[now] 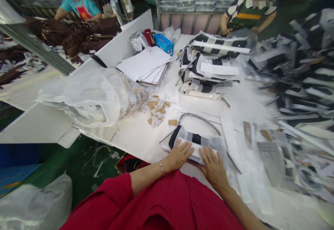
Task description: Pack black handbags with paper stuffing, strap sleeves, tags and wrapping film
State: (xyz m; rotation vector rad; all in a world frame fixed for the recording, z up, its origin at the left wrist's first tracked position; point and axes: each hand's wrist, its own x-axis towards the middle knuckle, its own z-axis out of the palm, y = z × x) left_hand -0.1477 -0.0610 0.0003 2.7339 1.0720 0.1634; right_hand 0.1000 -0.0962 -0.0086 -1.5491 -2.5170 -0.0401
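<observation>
With fingers a little spread, my left hand point(179, 156) and my right hand point(213, 166) are lying flat on a black, grey and white bag point(196, 138), and a white strip point(195, 150) is showing between them. The bag is resting before me on the white table point(134, 140), near its edge. Its dark strap point(206, 119) is curving behind it. One brown tag point(172, 122) is lying near, and more similar bags point(216, 68) are lying farther back.
</observation>
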